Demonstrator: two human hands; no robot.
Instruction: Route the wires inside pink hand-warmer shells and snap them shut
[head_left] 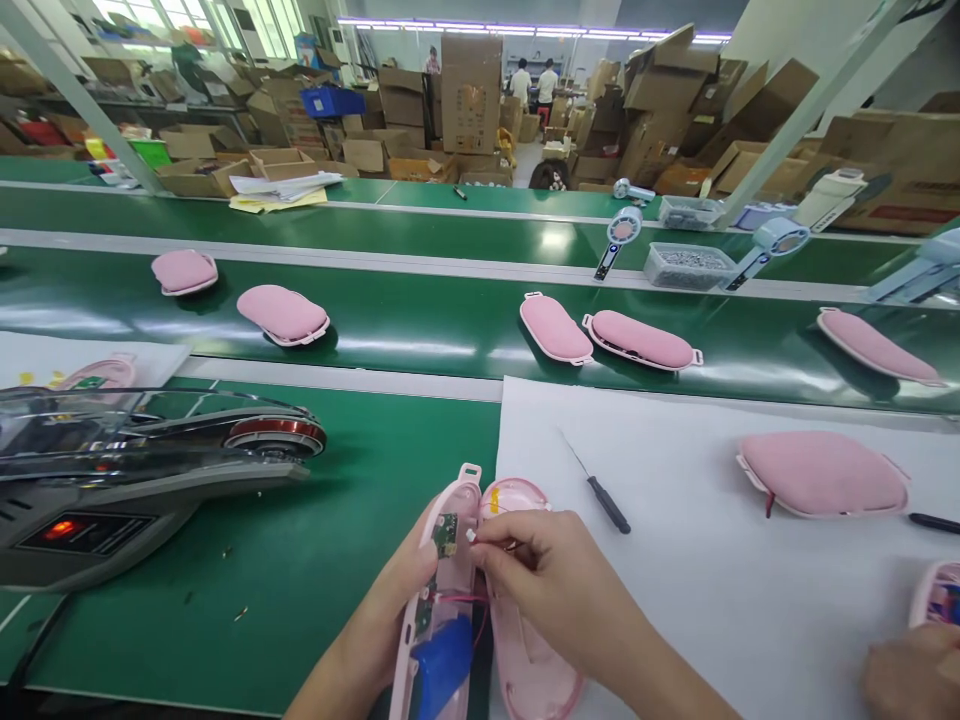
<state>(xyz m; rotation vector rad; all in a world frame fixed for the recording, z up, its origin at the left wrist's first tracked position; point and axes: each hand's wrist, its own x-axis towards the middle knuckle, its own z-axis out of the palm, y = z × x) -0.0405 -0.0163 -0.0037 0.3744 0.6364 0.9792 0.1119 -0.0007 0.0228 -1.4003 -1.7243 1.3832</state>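
My left hand is closed around one half of an open pink plastic case, tilted on its side. Inside that half are a small green circuit board and a blue-wrapped battery pack. Beside it lies the other pink shell, with yellow tape near its top end. Between thumb and finger, my right hand pinches a small white wire connector, close to the circuit board. Thin red wires run between the two halves.
A screwdriver and a closed pink case lie on white paper. An electric screw feeder with a lit red switch stands left. More pink cases sit on the green conveyor. Another person's hand works at lower right.
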